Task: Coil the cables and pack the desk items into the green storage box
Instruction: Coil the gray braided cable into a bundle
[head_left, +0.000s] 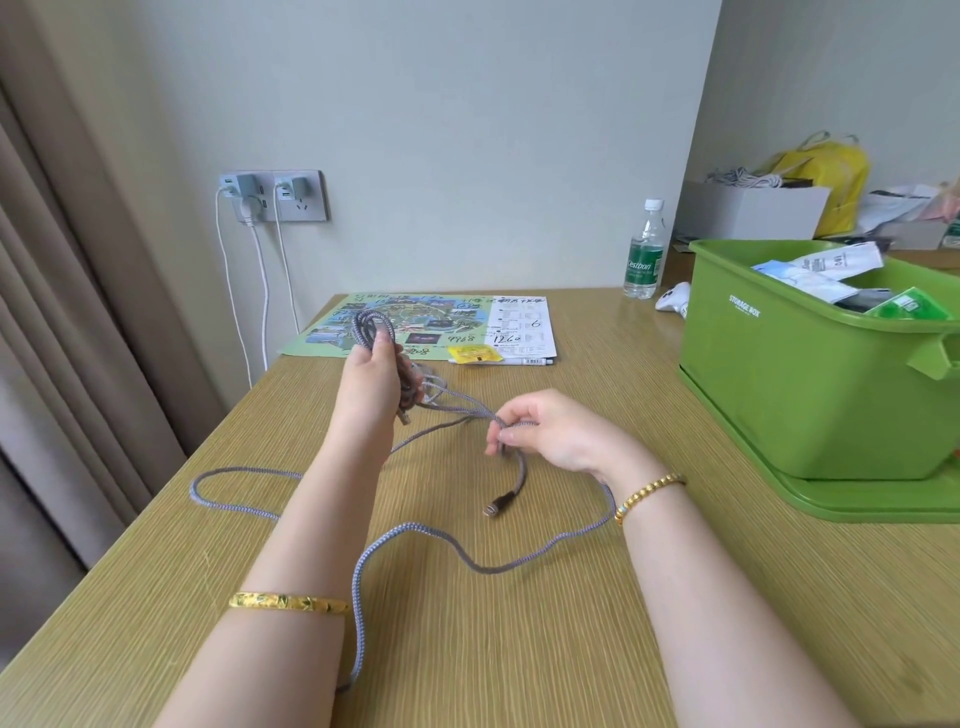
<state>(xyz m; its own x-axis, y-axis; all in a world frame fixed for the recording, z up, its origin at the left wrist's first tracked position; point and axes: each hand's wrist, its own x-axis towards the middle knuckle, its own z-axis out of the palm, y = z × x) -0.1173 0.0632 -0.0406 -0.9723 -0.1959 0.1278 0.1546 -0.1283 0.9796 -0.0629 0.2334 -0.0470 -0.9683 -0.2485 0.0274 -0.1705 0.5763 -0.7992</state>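
A long grey braided cable (415, 530) trails in loose loops over the wooden desk (519, 649). My left hand (371, 379) grips a bundle of its coiled turns, held upright above the desk. My right hand (545, 431) pinches the cable a short way from one end, and the dark plug (497, 505) hangs below it. The green storage box (800, 384) stands at the right on its green lid (852, 499), with packets and papers inside.
A colourful map sheet (415, 325), a yellow packet (474, 355) and a pen (524, 360) lie at the desk's far side. A water bottle (645, 252) and a white object (674, 301) stand near the box. Chargers with white cords hang from the wall socket (275, 196).
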